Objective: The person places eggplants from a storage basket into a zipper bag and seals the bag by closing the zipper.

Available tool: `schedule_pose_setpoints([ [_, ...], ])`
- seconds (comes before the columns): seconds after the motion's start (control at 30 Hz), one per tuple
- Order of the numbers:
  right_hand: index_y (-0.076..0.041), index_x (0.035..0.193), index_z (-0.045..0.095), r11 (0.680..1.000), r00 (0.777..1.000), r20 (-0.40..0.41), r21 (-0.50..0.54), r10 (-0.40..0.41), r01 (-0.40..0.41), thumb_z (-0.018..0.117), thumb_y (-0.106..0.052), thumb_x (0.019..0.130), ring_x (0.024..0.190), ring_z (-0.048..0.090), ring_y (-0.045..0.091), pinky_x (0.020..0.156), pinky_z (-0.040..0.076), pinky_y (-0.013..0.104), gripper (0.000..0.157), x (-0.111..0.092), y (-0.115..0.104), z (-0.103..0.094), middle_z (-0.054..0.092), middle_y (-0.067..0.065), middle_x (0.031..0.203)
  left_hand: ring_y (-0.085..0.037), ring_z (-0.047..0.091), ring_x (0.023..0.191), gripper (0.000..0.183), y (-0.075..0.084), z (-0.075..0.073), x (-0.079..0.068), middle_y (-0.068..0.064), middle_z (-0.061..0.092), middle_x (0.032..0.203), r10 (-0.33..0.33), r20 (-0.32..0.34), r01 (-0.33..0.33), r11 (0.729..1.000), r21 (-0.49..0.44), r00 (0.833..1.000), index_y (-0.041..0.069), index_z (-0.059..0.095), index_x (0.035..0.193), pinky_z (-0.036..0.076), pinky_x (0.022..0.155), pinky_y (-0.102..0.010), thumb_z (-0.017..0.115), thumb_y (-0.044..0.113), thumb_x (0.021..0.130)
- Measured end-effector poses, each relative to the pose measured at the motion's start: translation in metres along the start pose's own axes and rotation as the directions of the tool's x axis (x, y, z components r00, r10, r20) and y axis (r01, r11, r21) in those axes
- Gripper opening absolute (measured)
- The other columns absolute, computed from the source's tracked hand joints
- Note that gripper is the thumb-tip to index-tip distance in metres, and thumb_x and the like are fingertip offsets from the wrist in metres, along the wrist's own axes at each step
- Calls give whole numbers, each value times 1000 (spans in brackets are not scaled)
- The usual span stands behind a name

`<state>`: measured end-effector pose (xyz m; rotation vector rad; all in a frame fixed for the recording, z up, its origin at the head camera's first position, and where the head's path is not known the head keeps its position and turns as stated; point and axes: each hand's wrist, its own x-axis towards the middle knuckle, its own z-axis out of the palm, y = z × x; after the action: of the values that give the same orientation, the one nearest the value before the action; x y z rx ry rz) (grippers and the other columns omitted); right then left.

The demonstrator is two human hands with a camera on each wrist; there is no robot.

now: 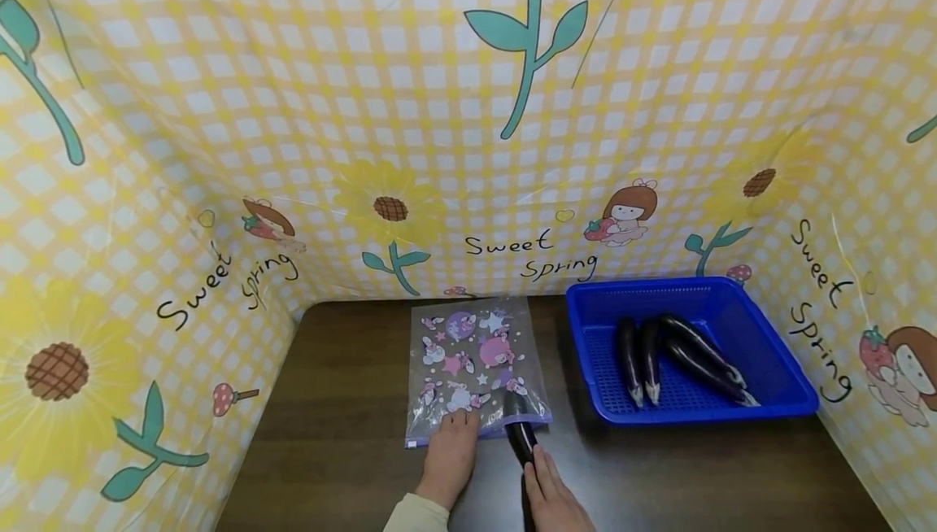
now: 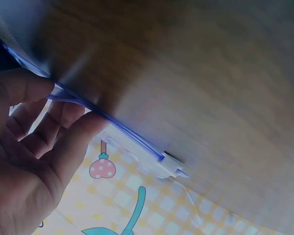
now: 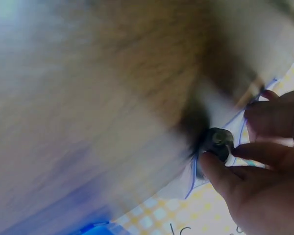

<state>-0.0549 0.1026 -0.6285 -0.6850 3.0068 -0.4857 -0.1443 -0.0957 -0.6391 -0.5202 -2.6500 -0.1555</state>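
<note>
A clear zip bag (image 1: 472, 381) with pink and purple cartoon prints lies flat on the table, its purple-edged mouth facing me. My left hand (image 1: 451, 449) pinches the mouth's edge with thumb and fingers, left of the middle; the white zip slider (image 2: 172, 164) sits at that edge's left corner. An eggplant (image 1: 521, 436) is partly inside the bag at the right of the mouth. My right hand (image 1: 554, 493) grips its outer end, thumb and fingers around it in the right wrist view. That hand hides part of the eggplant.
At the right stands a blue plastic basket (image 1: 703, 416) holding several eggplants (image 1: 697, 343). The dark wooden table (image 1: 329, 402) is enclosed by yellow checked cloth (image 1: 454, 150) at the back and sides.
</note>
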Motion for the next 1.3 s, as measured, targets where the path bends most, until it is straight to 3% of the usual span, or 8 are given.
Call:
schedule_pose_setpoints([
  [0.17,5,120,59,999,992,-126,-52,-11,4,72,-5,65,117,49,40,79,50,42,58,12,-8,-3,46,27,133,-28,55,65,11,1,-3,1,-11,56,79,-4,23,4,1000,0,1000,5,55,87,45,44,-37,57,0,77],
  [0.33,5,113,63,992,968,-244,-119,-65,37,73,1,58,109,55,39,76,52,41,57,19,-9,5,52,27,126,-28,55,65,12,1,-4,0,-10,56,78,6,17,-6,1000,1,1000,5,56,86,45,45,-37,58,-1,75],
  [0.4,5,109,65,982,936,-332,-182,-115,56,68,3,61,104,59,38,72,53,39,48,23,-9,11,55,27,121,-28,54,64,12,0,-4,0,-10,55,77,11,8,-11,1000,2,1000,5,55,86,45,44,-37,57,-1,75],
  [0.53,6,98,68,936,834,-500,-348,-231,50,45,0,75,92,63,38,58,53,34,33,33,-10,20,61,28,110,-27,53,63,10,-1,-3,1,-10,54,76,14,-25,-14,1000,10,1000,5,54,83,44,42,-37,55,-1,75],
  [0.63,6,95,69,916,802,-538,-401,-259,27,35,-2,79,90,63,38,52,51,33,38,41,-13,22,61,29,107,-27,53,61,11,-2,-3,2,-9,54,75,17,-53,-16,1000,22,998,5,53,81,44,42,-37,57,-1,73],
  [0.87,7,98,69,917,841,-497,-399,-213,-4,42,-2,78,92,63,38,58,53,33,35,50,-16,13,61,29,109,-28,54,63,13,0,-2,1,-10,56,77,12,-50,-11,1000,26,999,5,56,84,45,45,-38,60,0,73],
  [1.13,8,100,67,915,818,-538,-402,-204,-36,39,-2,80,92,63,37,54,52,33,36,64,-12,13,62,27,104,-28,54,63,14,-2,2,1,-10,56,77,22,-72,-20,999,30,997,5,55,83,45,46,-38,43,2,78],
  [1.3,4,106,66,937,876,-463,-346,-133,-41,42,-2,82,98,61,37,56,52,36,34,57,-12,10,61,24,110,-28,54,62,15,0,3,0,-10,56,76,23,-67,-22,1000,19,998,5,55,83,45,45,-38,60,0,70],
])
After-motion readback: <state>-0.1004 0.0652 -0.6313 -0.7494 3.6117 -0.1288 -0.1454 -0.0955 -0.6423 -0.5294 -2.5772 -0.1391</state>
